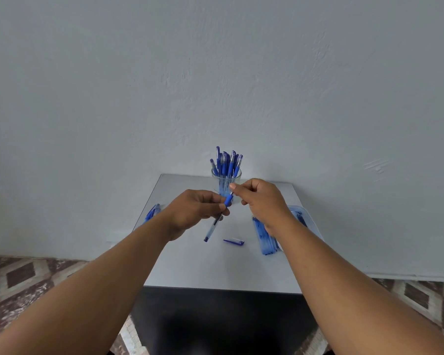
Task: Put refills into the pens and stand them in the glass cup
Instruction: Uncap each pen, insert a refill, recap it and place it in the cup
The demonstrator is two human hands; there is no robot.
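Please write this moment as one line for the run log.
left hand: holds pen | right hand: pinches pen tip | cap: lying on table | cup: holds finished pens

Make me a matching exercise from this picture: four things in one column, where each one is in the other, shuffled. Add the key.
Things
1. glass cup
2. pen cap
3. pen being assembled
4. clear tray

Places
A. held above the table between left hand and right hand
B. at the table's right edge, partly hidden by the right arm
C. at the table's far edge, full of standing blue pens
D. lying loose on the table, near the middle

Pairs: 1-C, 2-D, 3-A, 4-B
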